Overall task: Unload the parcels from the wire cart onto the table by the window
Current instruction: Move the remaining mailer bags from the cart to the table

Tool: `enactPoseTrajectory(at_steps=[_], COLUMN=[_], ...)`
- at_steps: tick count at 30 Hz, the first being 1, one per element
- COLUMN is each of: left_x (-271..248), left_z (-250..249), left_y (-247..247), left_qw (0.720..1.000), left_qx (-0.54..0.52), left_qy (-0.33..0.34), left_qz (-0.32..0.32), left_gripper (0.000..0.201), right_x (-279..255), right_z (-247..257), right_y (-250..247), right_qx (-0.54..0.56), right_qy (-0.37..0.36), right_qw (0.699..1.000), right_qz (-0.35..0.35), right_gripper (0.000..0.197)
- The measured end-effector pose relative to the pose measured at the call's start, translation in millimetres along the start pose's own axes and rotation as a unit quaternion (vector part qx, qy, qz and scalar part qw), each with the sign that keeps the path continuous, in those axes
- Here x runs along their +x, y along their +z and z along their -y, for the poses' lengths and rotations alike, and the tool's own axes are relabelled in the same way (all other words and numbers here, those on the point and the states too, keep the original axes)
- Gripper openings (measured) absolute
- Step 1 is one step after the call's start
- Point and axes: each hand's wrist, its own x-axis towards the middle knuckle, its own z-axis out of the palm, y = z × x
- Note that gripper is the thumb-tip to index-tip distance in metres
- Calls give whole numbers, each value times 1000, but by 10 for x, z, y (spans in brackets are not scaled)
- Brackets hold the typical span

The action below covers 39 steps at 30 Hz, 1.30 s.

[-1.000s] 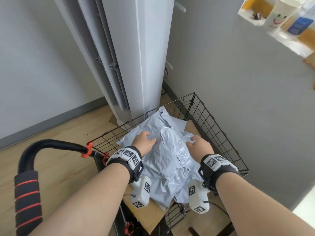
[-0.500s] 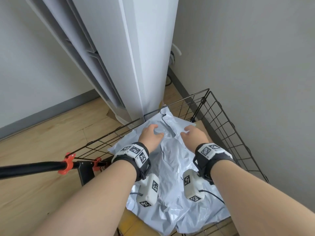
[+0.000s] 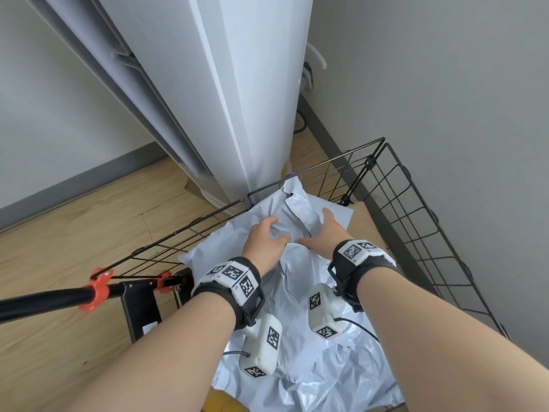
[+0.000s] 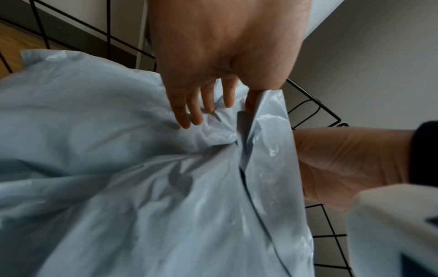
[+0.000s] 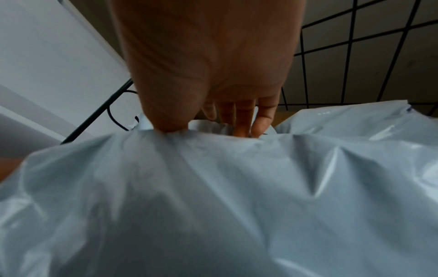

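Observation:
Several crumpled grey plastic parcels (image 3: 341, 376) lie in the black wire cart (image 3: 416, 185). Both hands are on the top parcel (image 3: 297, 209) near the cart's far end. My left hand (image 3: 274, 233) pinches a raised fold of it; in the left wrist view the fingers (image 4: 196, 112) lie on the plastic and the thumb sits behind the fold. My right hand (image 3: 315, 230) grips the same parcel (image 5: 213, 187): the thumb (image 5: 166, 127) presses on top while the fingers reach down behind its far edge. The table is out of sight.
A tall white floor unit (image 3: 237, 84) stands just beyond the cart's far side. A grey wall (image 3: 445, 99) runs close along the right. The cart's black handle bar (image 3: 44, 301) with orange clamps sticks out to the left over the wooden floor. Brown cardboard (image 3: 365, 221) lines the cart bottom.
Both hands have slid toward the cart's far end and come closer together, and now take hold of the top parcel's bunched plastic. The head view has moved in over the cart.

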Motion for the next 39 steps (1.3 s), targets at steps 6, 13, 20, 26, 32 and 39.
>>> enactPoseTrajectory(at_steps=[6, 13, 20, 26, 32, 39], left_x=[-110, -336, -750, -1204, -1712, -2277], left_z=[-15, -114, -295, -512, -791, -1123], left_y=[-34, -178, -418, -641, -823, -1002], left_qw=[1000, 999, 997, 994, 988, 977], left_qx=[4, 19, 32, 26, 37, 58], left_qy=[2, 27, 63, 89, 138, 197], left_qz=[2, -16, -42, -54, -66, -51], left_gripper=[56, 50, 58, 63, 68, 81], right_x=[-180, -500, -1032, -1645, -2259, -2917], right_z=[16, 25, 4, -26, -2, 64], right_y=[-15, -57, -227, -510, -791, -1081], right_qx=[-8, -20, -1, 12, 36, 38], right_qy=[9, -17, -35, -63, -73, -88], right_qw=[1000, 999, 997, 986, 965, 941], right_qz=[0, -32, -65, -153, -250, -326], right_gripper=[56, 15, 20, 9, 9, 15])
